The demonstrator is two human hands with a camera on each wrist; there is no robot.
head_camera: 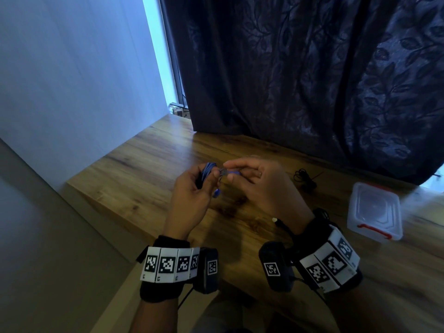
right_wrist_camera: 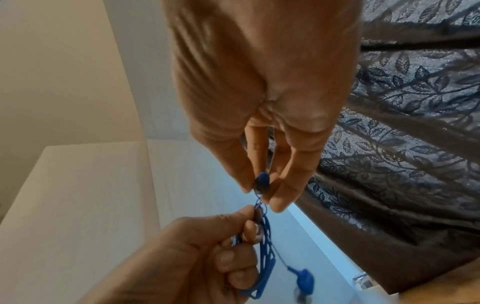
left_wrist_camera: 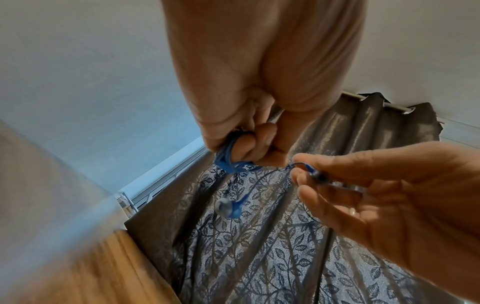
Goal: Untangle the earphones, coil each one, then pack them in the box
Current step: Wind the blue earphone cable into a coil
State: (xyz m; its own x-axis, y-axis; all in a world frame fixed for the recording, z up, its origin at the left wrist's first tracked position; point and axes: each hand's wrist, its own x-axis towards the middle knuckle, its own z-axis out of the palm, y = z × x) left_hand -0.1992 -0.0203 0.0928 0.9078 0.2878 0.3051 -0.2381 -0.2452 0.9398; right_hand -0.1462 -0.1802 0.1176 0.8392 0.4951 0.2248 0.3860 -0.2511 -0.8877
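Note:
My left hand (head_camera: 204,179) grips a coiled bundle of blue earphone cord (head_camera: 208,169) above the wooden table (head_camera: 149,169). The same coil (left_wrist_camera: 228,160) wraps round my curled left fingers (left_wrist_camera: 249,148). My right hand (head_camera: 236,170) pinches one blue earbud (right_wrist_camera: 261,182) between thumb and fingertips, right beside the coil (right_wrist_camera: 265,257). The other earbud (left_wrist_camera: 228,207) dangles free below on a short length of cord. A black earphone (head_camera: 304,177) lies tangled on the table behind my right hand. The clear plastic box (head_camera: 374,210) with red latches stands at the right.
A dark leaf-patterned curtain (head_camera: 312,80) hangs along the table's far edge. A pale wall (head_camera: 72,80) borders the table on the left. The table's near edge (head_camera: 120,212) runs diagonally below my left wrist.

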